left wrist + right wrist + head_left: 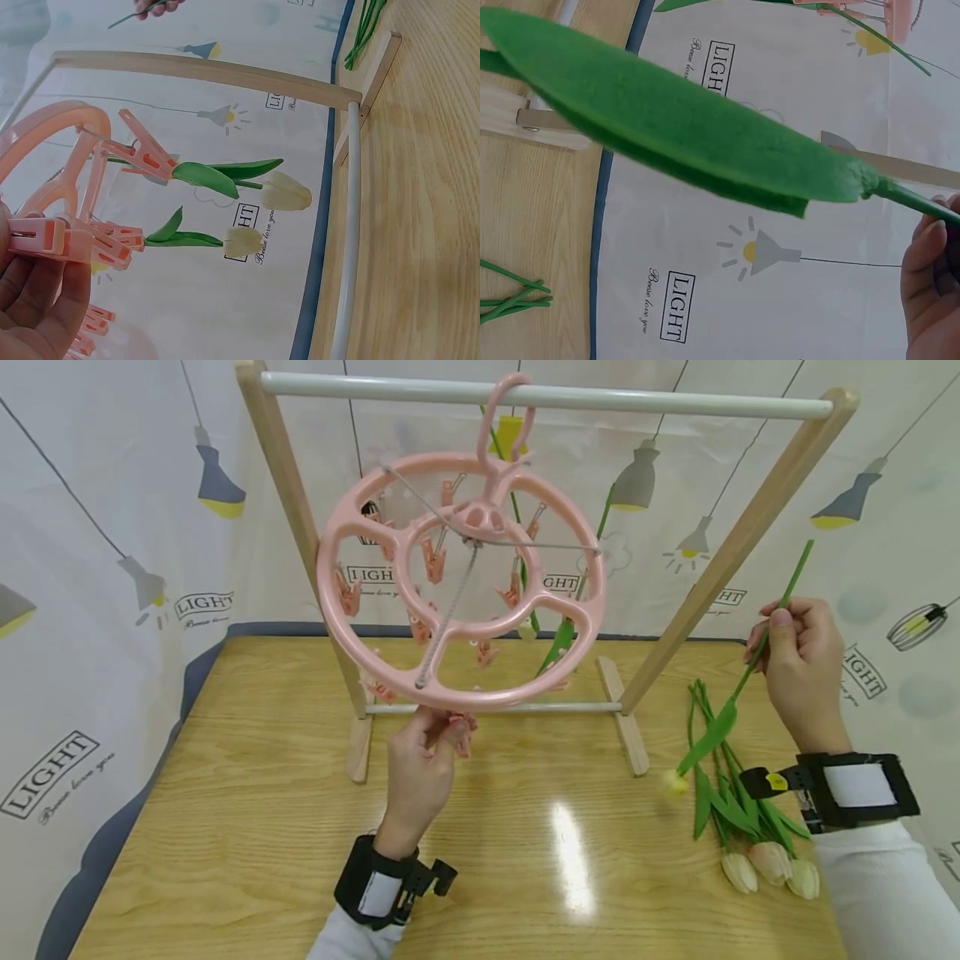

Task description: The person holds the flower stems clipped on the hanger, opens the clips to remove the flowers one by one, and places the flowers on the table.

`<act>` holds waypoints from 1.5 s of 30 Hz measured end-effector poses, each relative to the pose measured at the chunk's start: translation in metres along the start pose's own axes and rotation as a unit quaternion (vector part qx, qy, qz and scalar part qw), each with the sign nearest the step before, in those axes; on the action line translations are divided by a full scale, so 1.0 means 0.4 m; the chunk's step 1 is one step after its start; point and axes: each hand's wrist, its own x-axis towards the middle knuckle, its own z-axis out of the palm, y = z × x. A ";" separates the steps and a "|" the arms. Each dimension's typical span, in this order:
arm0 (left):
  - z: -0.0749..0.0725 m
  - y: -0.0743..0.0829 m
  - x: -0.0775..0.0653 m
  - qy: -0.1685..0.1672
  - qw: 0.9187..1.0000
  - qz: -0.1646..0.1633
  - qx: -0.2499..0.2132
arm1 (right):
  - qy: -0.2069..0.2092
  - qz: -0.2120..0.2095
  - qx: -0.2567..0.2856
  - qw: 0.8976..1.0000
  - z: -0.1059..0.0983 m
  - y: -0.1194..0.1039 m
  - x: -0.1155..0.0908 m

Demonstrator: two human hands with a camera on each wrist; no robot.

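Observation:
A pink round clip hanger (345, 635) hangs by its hook from the white bar of a wooden rack. My left hand (423, 760) pinches a pink clothespin (463, 739) below the hanger's front rim. Raised at the right, my right hand (806, 664) grips the green stem of an artificial tulip (712, 735), its pale yellow bloom hanging downward. In the right wrist view the tulip's leaf (682, 120) fills much of the picture. Two white tulips (285, 191) hang head-down from clothespins on the hanger in the left wrist view.
Several loose tulips (738, 810) lie on the wooden table (247, 793) at the right, near the rack's foot (626, 727). The rack's posts (738, 556) stand either side of the hanger. A printed backdrop (90, 635) surrounds the table.

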 end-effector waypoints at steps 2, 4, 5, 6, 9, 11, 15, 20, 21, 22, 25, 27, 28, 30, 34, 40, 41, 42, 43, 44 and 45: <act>0.000 -0.001 0.000 -0.001 1.000 0.000 0.000 | -0.005 0.014 -0.026 1.000 -0.005 0.011 0.000; 0.000 0.000 -0.001 -0.001 1.000 -0.001 0.000 | -0.016 0.032 -0.054 0.998 -0.009 0.025 0.000; 0.000 0.000 -0.001 0.000 1.000 -0.003 0.001 | -0.023 0.039 -0.072 0.996 -0.011 0.032 0.000; 0.000 0.000 -0.001 0.000 1.000 -0.004 0.001 | -0.032 0.047 -0.094 0.994 -0.012 0.038 -0.001; 0.000 0.002 -0.001 -0.001 1.000 -0.010 0.004 | -0.059 0.066 -0.140 0.986 -0.015 0.056 -0.004; 0.001 0.003 -0.001 0.000 1.000 -0.014 0.006 | -0.070 0.073 -0.161 0.982 -0.015 0.065 -0.005; 0.001 0.001 -0.001 0.000 1.000 -0.016 0.008 | -0.091 0.091 -0.194 0.972 -0.013 0.080 -0.003; 0.000 -0.001 -0.001 -0.001 1.000 -0.009 0.013 | -0.146 0.118 -0.232 0.954 -0.011 0.118 0.001; 0.000 0.000 -0.001 -0.001 1.000 -0.009 0.013 | -0.156 0.123 -0.235 0.951 -0.011 0.129 0.001; -0.001 0.000 -0.001 -0.002 1.000 -0.010 0.012 | -0.166 0.126 -0.239 0.948 -0.009 0.141 0.000; -0.001 0.001 -0.001 -0.003 1.000 -0.013 0.009 | -0.191 0.135 -0.257 0.938 -0.004 0.172 -0.003; -0.001 0.001 -0.001 -0.003 1.000 -0.014 0.007 | -0.206 0.141 -0.270 0.930 -0.001 0.191 -0.006; -0.001 0.001 -0.001 -0.003 1.000 -0.014 0.007 | -0.212 0.144 -0.276 0.926 0.000 0.199 -0.007; -0.002 0.002 0.000 -0.003 1.000 -0.015 0.008 | -0.227 0.152 -0.278 0.921 0.003 0.213 -0.009; -0.003 0.002 0.000 -0.003 1.000 -0.014 0.011 | -0.252 0.154 -0.287 0.911 0.012 0.234 -0.013; -0.006 0.002 0.000 -0.003 1.000 -0.010 0.015 | -0.276 0.160 -0.314 0.894 0.030 0.252 -0.014; -0.006 0.001 0.000 -0.003 1.000 -0.010 0.015 | -0.283 0.164 -0.316 0.890 0.033 0.253 -0.015; -0.006 0.001 -0.001 -0.003 1.000 -0.009 0.016 | -0.292 0.169 -0.316 0.887 0.035 0.255 -0.015; -0.007 0.001 -0.001 -0.003 1.000 -0.009 0.016 | -0.301 0.172 -0.317 0.883 0.036 0.257 -0.015; -0.007 0.001 -0.001 -0.002 1.000 -0.008 0.015 | -0.312 0.177 -0.319 0.878 0.036 0.257 -0.015; -0.007 0.001 -0.001 -0.002 1.000 -0.008 0.016 | -0.326 0.187 -0.318 0.870 0.037 0.258 -0.015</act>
